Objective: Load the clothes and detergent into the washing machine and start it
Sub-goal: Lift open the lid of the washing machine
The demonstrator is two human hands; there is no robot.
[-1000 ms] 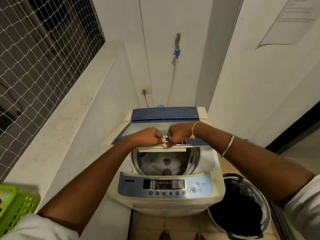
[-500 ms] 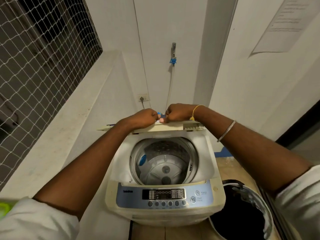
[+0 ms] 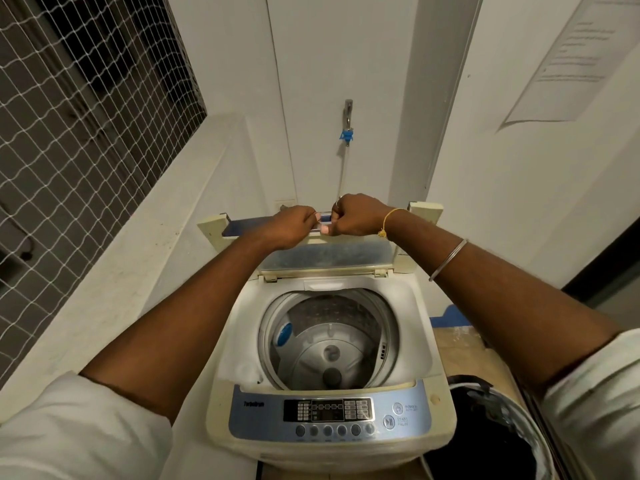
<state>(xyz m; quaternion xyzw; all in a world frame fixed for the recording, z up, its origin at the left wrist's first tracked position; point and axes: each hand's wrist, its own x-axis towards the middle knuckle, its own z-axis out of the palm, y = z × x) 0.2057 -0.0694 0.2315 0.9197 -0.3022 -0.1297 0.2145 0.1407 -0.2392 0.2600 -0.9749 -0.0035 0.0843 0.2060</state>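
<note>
**Lid folded up at the back, both hands on its front edge**

Nearest, at lower right, a round bucket (image 3: 491,441) holding dark clothes (image 3: 474,427) stands just beside the washing machine (image 3: 325,368); the machine's blue control panel (image 3: 329,415) faces the person, its long axis running left to right; beyond it the drum (image 3: 329,341) opens straight upward, bare metal showing inside with a blue piece on its left wall. Farther back the lid (image 3: 325,252) is raised and folded on itself, hinged at the rear, its long edge running left to right across the machine; the left hand (image 3: 294,225) and right hand (image 3: 356,216) are both clenched on its upper middle edge, knuckles almost touching. Behind, a tap (image 3: 347,123) with a hose hangs on the white wall.
</note>
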